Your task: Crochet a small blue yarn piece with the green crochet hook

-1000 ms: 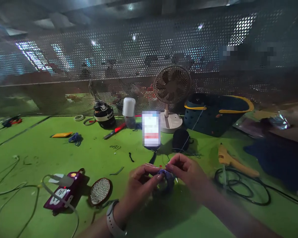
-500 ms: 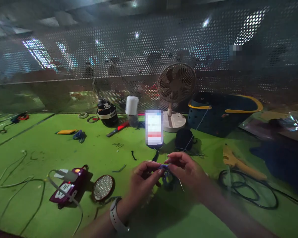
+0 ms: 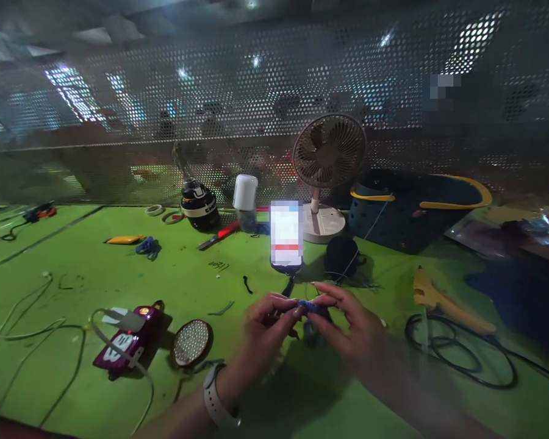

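Note:
Over the green table, a small purple-blue piece of yarn work (image 3: 308,306) is stretched between my two hands. My left hand (image 3: 264,332) pinches its left end between thumb and fingers, with a white watch on that wrist. At the other end, my right hand (image 3: 353,326) has thumb and index finger closed on the piece, its other fingers raised. A blurred part of the work dangles below the fingers. Just beyond my hands lies a dark ball of yarn (image 3: 341,257) with a pale strand running up to the basket. No thin metal tool shows in my right hand now.
A lit phone (image 3: 286,235) stands ahead, beside a fan (image 3: 329,152) and a dark basket (image 3: 393,225) with yellow handles. At left are a purple case (image 3: 132,341) with a cable and a round studded object (image 3: 191,343). A yellow glue gun (image 3: 452,308) with coiled cord lies right.
The thin metal tool seen under my right hand earlier no longer shows. My right thumb has moved onto the yarn piece, which now lies flatter between both hands. The view has shifted slightly.

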The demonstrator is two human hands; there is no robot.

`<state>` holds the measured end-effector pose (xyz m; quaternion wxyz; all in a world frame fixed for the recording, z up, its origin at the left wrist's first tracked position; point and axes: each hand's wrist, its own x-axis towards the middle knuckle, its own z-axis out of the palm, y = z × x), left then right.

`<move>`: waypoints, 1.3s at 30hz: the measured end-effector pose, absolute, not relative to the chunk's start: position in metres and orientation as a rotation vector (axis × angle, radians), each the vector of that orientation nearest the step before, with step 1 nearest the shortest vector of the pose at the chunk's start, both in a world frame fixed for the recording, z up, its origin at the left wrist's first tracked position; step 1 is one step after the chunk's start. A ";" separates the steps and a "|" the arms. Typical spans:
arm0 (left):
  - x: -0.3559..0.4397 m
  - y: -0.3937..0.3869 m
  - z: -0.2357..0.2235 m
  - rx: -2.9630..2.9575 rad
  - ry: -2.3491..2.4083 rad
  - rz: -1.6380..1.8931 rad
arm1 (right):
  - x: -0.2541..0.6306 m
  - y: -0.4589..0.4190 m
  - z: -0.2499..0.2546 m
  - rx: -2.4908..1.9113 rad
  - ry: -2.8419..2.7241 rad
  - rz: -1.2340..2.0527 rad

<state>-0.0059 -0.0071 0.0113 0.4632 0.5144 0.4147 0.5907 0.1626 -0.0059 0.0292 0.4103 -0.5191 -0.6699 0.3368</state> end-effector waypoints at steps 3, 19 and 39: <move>-0.006 -0.007 0.012 1.243 0.970 1.460 | 0.163 -0.006 0.031 -1.294 -1.706 0.845; -0.010 -0.008 0.022 1.582 1.178 1.416 | 0.167 -0.003 0.026 -1.157 -1.864 0.701; -0.013 -0.008 0.017 1.523 1.103 1.422 | 0.164 -0.008 0.027 -1.189 -1.861 0.668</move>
